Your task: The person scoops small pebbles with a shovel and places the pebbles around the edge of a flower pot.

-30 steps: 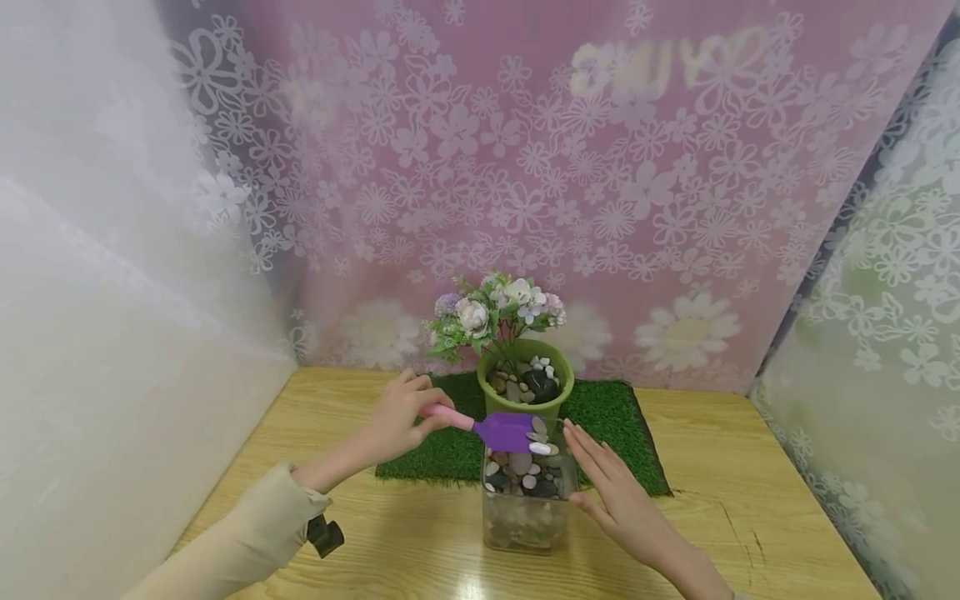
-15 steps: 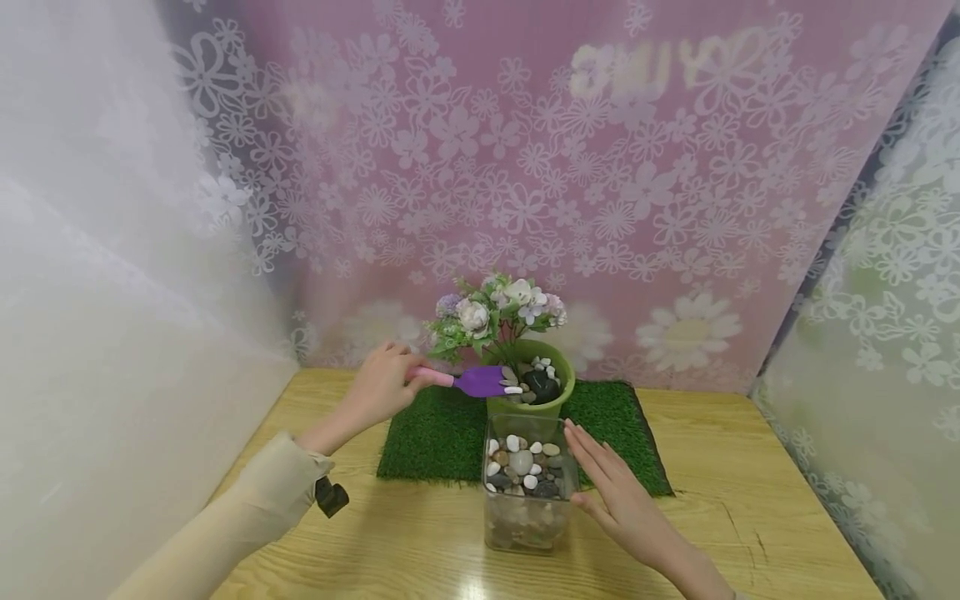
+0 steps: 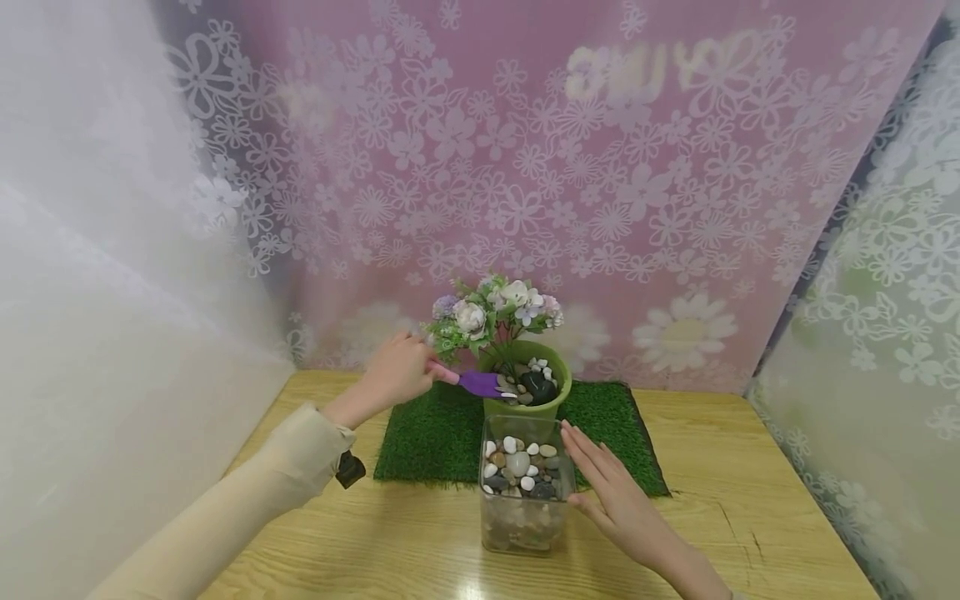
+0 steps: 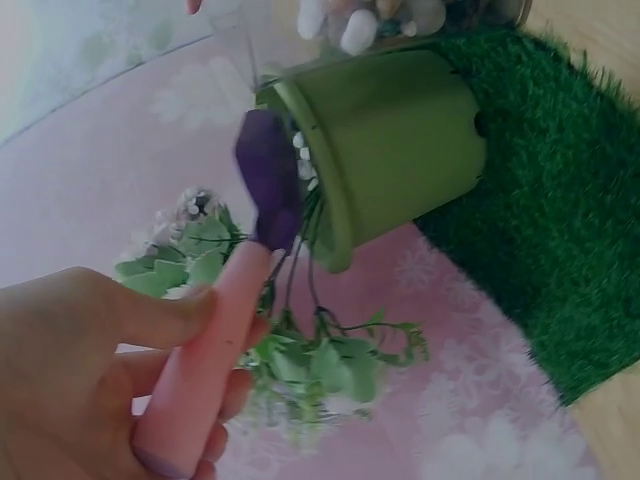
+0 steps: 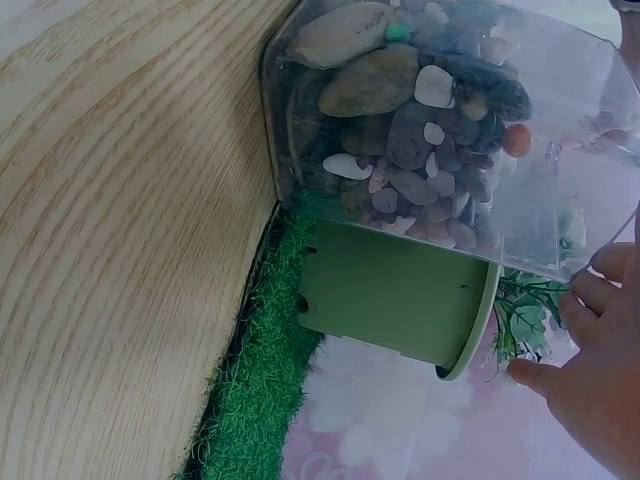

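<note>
My left hand [image 3: 399, 371] grips the pink handle of a small shovel with a purple blade [image 3: 478, 384]. The blade tilts down over the left side of a green flowerpot [image 4: 400, 150], and pebbles [image 3: 508, 394] lie at its tip. In the pot stand white and lilac flowers [image 3: 472, 319], with stones around the stems and a large black stone [image 3: 538, 387] among them. My right hand [image 3: 618, 496], fingers straight, rests against the right side of a clear square container [image 3: 525, 533] of mixed pebbles in front of the pot.
A green artificial-grass mat [image 3: 615, 433] lies under the pot on the wooden table [image 3: 405, 533]. Behind hangs a pink flowered curtain [image 3: 510, 183], with pale sheets at both sides. A black strap piece [image 3: 350, 469] hangs at my left cuff.
My left hand has carried the shovel with its pebbles from over the clear container back to the pot, then tipped the blade downward there. The right hand has stayed at the container.
</note>
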The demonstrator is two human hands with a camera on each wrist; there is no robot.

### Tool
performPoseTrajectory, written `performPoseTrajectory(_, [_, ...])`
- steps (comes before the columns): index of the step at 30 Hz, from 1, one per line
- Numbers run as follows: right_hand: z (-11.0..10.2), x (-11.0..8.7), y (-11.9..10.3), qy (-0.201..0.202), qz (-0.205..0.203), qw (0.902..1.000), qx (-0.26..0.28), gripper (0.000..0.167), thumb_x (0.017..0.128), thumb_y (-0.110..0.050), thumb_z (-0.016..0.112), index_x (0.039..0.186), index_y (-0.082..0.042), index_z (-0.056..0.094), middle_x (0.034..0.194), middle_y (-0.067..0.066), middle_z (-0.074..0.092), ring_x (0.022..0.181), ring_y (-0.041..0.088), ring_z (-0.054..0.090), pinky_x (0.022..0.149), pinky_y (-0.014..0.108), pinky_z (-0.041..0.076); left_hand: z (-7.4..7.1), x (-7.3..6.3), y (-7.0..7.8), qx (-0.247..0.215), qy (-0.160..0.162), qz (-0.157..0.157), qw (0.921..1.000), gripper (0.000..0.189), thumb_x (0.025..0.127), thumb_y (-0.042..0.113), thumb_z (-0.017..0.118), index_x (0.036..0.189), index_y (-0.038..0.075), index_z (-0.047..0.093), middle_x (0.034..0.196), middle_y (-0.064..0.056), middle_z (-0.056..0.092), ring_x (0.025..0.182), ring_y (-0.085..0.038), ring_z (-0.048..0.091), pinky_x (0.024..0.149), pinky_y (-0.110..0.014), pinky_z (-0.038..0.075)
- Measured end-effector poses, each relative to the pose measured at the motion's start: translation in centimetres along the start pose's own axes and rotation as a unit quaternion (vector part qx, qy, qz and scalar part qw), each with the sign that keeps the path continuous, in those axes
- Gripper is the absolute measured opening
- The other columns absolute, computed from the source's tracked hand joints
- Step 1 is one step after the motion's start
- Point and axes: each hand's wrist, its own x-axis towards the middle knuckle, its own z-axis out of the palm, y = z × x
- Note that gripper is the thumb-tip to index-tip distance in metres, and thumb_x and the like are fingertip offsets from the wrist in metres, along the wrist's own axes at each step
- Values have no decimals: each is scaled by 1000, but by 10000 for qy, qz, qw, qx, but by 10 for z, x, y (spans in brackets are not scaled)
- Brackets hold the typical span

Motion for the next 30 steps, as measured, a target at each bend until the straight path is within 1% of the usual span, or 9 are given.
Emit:
performPoseTrajectory(3, [-1,1,-1,54,-48,10000,5,85,95,-16,69,163,-16,19,168,9,21,152,25,26,118,14,-6,-7,9,4,216,-272,17,9994,13,85,8,65,83,12,77,83,1,70,86,-22,61,102,-41,42])
performPoseTrajectory(6, [-1,1,-1,144,-102,9998,-27,85,94,-15,70,163,-16,20,168,7,20,151,26,27,118,14,-5,-17,18,10,275,-521,19,9983,18,87,10,66,71,13,73,74,2,70,87,-24,64,109,-42,39])
performPoseTrajectory(9, [0,0,-2,171,-78,9998,-16,85,94,-16,70,163,-16,20,168,5,20,151,26,27,118,14,-5,-26,25,18,387,-726,-144,9965,36,92,31,72,60,16,65,66,4,65,97,-28,63,103,-43,43])
performPoseTrajectory(14, [1,0,-2,136,50,9999,-89,84,94,-17,71,163,-15,23,168,3,20,152,22,27,124,39,13,-40,29,27,669,-1026,-502,9912,45,86,53,75,60,19,63,76,2,66,109,-31,58,88,-41,47])
performPoseTrajectory(17, [2,-1,-2,126,104,9998,-126,83,94,-18,70,163,-15,23,169,1,20,152,21,26,121,46,19,-45,28,29,601,-1181,-706,9887,40,88,53,73,69,19,69,90,0,71,122,-32,53,101,-45,42])
performPoseTrajectory(21, [2,-1,-1,123,138,9997,-150,86,95,-18,70,164,-20,19,168,2,21,152,21,26,118,51,23,-44,22,21,337,-911,-758,9924,17,92,33,71,93,17,77,108,-1,73,133,-32,48,117,-50,29])
performPoseTrajectory(23, [2,-1,-1,130,134,9997,-145,86,94,-18,70,164,-21,19,168,3,22,152,20,26,118,52,23,-42,17,15,248,-637,-633,9956,15,92,24,69,101,14,77,110,-4,73,128,-32,52,117,-49,30])
performPoseTrajectory(25, [2,-1,-2,128,112,9998,-119,86,94,-18,70,164,-20,19,168,4,22,152,20,25,122,45,17,-39,10,10,174,-373,-482,9980,17,94,20,67,106,13,77,110,-5,73,121,-30,57,116,-49,31])
performPoseTrajectory(30, [0,-1,-4,167,58,9998,-13,86,94,-16,70,163,-18,19,167,8,23,152,20,24,121,19,-2,-32,-8,-2,-83,235,-44,9997,21,97,29,69,104,12,77,102,-6,71,100,-27,58,104,-47,41])
